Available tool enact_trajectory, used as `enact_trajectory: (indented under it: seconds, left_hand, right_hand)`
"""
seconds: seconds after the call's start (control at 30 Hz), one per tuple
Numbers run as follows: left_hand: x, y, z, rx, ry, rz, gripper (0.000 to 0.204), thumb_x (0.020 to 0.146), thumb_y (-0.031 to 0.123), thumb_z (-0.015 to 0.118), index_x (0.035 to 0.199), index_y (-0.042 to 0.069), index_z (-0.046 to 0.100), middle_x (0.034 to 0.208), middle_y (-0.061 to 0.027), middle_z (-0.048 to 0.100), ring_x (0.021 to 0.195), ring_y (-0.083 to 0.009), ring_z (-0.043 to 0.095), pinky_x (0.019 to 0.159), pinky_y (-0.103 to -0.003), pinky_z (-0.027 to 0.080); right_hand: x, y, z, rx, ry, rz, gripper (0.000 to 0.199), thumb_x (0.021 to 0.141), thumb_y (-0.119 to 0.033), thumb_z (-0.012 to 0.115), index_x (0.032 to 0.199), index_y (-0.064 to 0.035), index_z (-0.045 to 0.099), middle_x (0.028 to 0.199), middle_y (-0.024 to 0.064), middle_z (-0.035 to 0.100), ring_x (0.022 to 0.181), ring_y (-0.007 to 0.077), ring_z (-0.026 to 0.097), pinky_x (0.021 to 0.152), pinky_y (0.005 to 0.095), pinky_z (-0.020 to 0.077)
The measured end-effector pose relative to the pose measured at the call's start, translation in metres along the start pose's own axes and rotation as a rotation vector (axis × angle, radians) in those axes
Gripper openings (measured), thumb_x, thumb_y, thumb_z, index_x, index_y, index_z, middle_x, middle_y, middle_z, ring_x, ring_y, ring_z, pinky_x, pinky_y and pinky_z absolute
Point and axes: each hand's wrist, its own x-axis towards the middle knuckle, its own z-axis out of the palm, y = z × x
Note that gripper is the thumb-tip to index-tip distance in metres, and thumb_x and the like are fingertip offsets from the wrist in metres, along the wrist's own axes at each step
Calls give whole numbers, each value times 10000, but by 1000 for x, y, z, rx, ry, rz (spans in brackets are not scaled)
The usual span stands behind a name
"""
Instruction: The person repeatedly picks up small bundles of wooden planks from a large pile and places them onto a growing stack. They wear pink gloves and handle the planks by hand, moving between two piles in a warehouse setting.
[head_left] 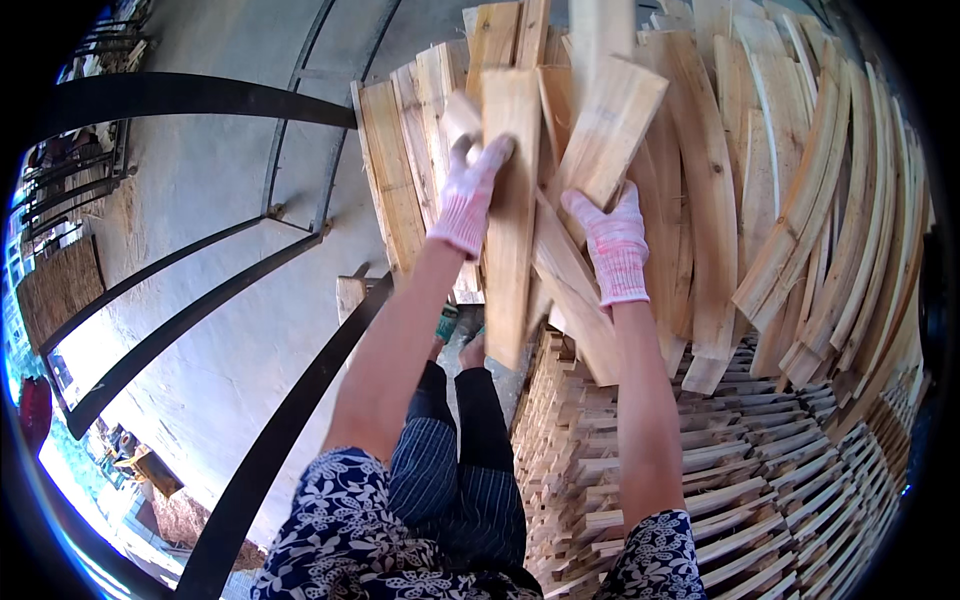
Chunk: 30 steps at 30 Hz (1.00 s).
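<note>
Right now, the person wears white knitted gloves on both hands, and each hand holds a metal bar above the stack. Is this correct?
Not quite. In the head view the gloved left hand and right hand each hold a wooden plank, not a metal bar: the left a long upright plank, the right a shorter tilted plank, above the stack of planks.

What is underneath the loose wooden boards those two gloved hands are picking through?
Under the loose boards lies a neatly layered stack of wooden slats. The left hand and right hand each grip a board. How far the stack runs beneath the pile is covered.
</note>
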Motion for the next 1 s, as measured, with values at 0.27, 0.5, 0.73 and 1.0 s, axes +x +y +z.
enact_trajectory:
  seconds: [0.27, 0.5, 0.73, 1.0]
  left_hand:
    - [92, 60, 46, 347, 144, 314, 793, 816, 552, 707, 1327, -39, 573, 1234, -275, 651, 1168, -344, 621, 986, -380, 481]
    - [88, -105, -98, 1370, 135, 350, 593, 1039, 504, 419, 1570, 269, 301, 1592, -282, 273, 1425, -519, 320, 1180, -531, 296]
    - [47, -44, -70, 891, -61, -171, 1094, 851, 717, 621, 1610, 62, 183, 1586, -252, 343, 1463, -368, 365, 1179, -423, 330]
    - [58, -56, -80, 643, -34, -179, 1182, 786, 735, 684, 1608, 53, 177, 1579, -252, 348, 1460, -356, 362, 1174, -413, 334]
  right_hand:
    - [26, -62, 29, 88, 84, -45, 934, 790, -525, 780, 1376, 107, 420, 1228, 297, 650, 1149, 408, 637, 973, 405, 483]
    - [-23, -30, 59, -391, 171, -355, 786, 905, -433, 689, 1524, -88, 348, 1269, 268, 572, 1161, 449, 564, 1012, 527, 451]
    - [-80, 91, 38, -730, 579, -136, 840, 816, -358, 778, 1495, -72, 373, 1379, 227, 486, 1252, 432, 475, 1055, 524, 396]
    - [-51, 87, 66, 70, 87, 247, 895, 932, -446, 674, 1590, -38, 226, 1517, 332, 356, 1371, 426, 428, 1137, 413, 354]
